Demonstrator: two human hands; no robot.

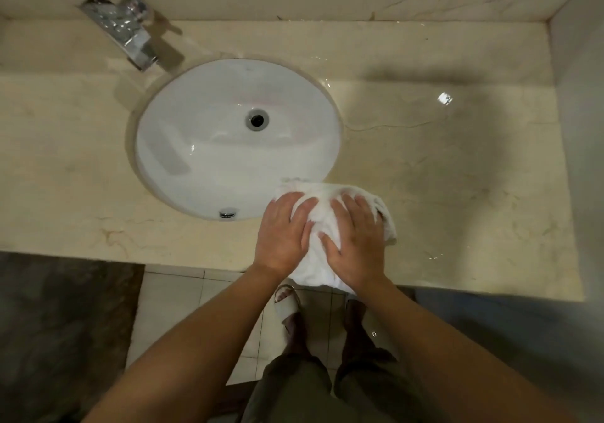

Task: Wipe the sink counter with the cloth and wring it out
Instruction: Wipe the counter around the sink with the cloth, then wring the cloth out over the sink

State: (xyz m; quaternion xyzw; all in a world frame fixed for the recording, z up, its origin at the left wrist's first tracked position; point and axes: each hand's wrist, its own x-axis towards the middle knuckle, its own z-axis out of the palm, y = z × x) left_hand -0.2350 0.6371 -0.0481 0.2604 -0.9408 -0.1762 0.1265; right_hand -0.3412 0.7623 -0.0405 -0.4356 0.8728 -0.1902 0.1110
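A bunched white cloth [322, 206] lies on the beige marble counter [457, 193], at the front right edge of the oval white sink [209, 161]; its lower end hangs over the counter's front edge. My left hand [282, 236] lies flat on the cloth's left side, fingers straight. On the cloth's right side my right hand [358, 244] presses down with spread fingers. Both hands sit side by side, palms down.
A chrome tap [130, 30] stands at the back left of the sink. Water shines on the counter to the right of the sink. A wall [578, 95] bounds the counter on the right. Below the front edge are tiled floor and my feet [287, 301].
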